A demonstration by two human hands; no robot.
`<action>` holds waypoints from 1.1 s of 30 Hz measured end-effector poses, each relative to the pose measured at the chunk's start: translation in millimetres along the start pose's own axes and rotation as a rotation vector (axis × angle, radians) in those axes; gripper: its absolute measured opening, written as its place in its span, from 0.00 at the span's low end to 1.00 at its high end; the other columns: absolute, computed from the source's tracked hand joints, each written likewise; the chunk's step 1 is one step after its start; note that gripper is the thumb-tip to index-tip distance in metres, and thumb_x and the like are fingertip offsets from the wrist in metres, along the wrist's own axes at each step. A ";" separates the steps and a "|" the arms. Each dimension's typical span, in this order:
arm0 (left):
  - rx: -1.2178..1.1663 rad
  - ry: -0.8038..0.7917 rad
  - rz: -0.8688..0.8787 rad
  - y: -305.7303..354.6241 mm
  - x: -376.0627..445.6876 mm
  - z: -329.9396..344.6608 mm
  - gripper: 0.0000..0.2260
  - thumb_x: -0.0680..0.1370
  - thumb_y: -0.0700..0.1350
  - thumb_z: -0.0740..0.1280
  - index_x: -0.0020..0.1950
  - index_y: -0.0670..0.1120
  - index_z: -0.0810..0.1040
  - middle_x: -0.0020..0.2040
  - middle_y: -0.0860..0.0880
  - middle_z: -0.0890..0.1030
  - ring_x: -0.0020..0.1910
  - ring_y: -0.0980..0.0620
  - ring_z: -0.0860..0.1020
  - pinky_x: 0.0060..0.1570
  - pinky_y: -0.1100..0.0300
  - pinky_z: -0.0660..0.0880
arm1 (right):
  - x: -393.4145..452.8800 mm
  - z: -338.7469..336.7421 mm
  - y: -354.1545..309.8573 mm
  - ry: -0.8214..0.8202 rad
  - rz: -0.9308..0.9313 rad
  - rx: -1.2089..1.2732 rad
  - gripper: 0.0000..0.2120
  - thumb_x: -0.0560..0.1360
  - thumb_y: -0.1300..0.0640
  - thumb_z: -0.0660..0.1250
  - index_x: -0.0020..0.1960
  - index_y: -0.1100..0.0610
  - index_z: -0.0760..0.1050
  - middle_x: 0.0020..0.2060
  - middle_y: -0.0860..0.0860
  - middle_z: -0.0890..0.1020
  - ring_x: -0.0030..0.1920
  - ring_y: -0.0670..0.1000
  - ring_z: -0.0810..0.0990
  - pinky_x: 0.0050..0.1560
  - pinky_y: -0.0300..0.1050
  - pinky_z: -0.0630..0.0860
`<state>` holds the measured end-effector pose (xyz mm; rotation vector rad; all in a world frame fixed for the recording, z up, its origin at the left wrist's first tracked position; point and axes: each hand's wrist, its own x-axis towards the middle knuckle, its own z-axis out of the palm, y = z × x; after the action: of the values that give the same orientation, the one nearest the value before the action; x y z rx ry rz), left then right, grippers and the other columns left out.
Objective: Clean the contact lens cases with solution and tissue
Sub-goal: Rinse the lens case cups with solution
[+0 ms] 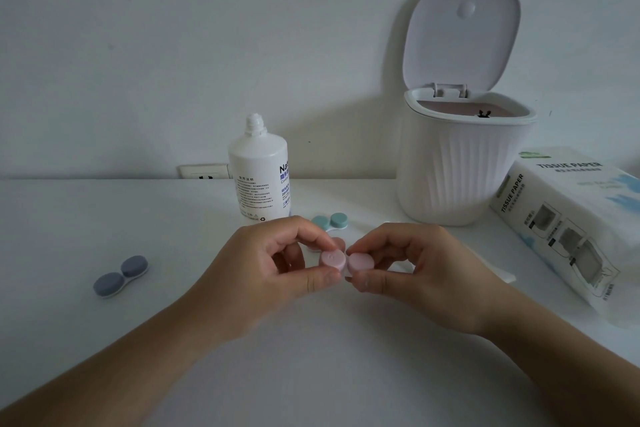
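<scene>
White table (pixel 104 218), pink lens case (pixel 343 262) half hidden, pinched between both hands' fingers (pixel 322 276)

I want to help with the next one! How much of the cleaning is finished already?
Looks like an early stage. The solution bottle stands uncapped and a tissue sheet lies out, so things are ready. The left hand and right hand both pinch the pink case, caps on. The blue case and green case lie closed; whether they are cleaned, I cannot tell.
</scene>
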<state>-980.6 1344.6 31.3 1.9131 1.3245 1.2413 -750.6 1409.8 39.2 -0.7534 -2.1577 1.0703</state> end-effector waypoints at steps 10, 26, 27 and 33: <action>0.009 -0.060 0.029 4.3 -1.4 -2.2 0.07 0.74 0.55 0.73 0.51 0.59 0.84 0.38 0.62 0.82 0.33 0.59 0.75 0.35 0.65 0.74 | 0.2 -0.1 -0.9 -0.005 0.005 0.040 0.08 0.72 0.56 0.77 0.50 0.49 0.83 0.46 0.42 0.87 0.42 0.44 0.85 0.47 0.34 0.78; -0.014 -0.039 0.019 8.1 -2.4 -0.4 0.12 0.72 0.53 0.72 0.56 0.58 0.83 0.39 0.59 0.82 0.33 0.56 0.78 0.35 0.67 0.73 | 0.7 0.4 -3.9 0.002 0.012 0.041 0.09 0.72 0.55 0.78 0.50 0.46 0.83 0.45 0.43 0.87 0.43 0.46 0.86 0.48 0.36 0.79; 0.005 -0.030 0.022 9.0 -2.3 -0.3 0.13 0.72 0.52 0.74 0.56 0.58 0.82 0.40 0.60 0.82 0.33 0.56 0.78 0.34 0.68 0.73 | 0.5 0.5 -4.2 -0.001 0.011 0.045 0.09 0.72 0.55 0.78 0.50 0.45 0.83 0.45 0.42 0.87 0.42 0.46 0.86 0.48 0.35 0.78; 0.121 0.044 -0.013 2.7 -1.2 -2.6 0.14 0.67 0.61 0.75 0.44 0.55 0.79 0.26 0.58 0.68 0.26 0.58 0.65 0.28 0.66 0.64 | 0.5 1.6 -4.1 -0.006 0.017 0.040 0.09 0.71 0.57 0.78 0.50 0.50 0.83 0.45 0.41 0.87 0.41 0.45 0.85 0.46 0.34 0.78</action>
<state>-981.9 1342.2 34.2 1.9662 1.4629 1.2280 -752.9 1407.3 42.0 -0.7519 -2.1320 1.1224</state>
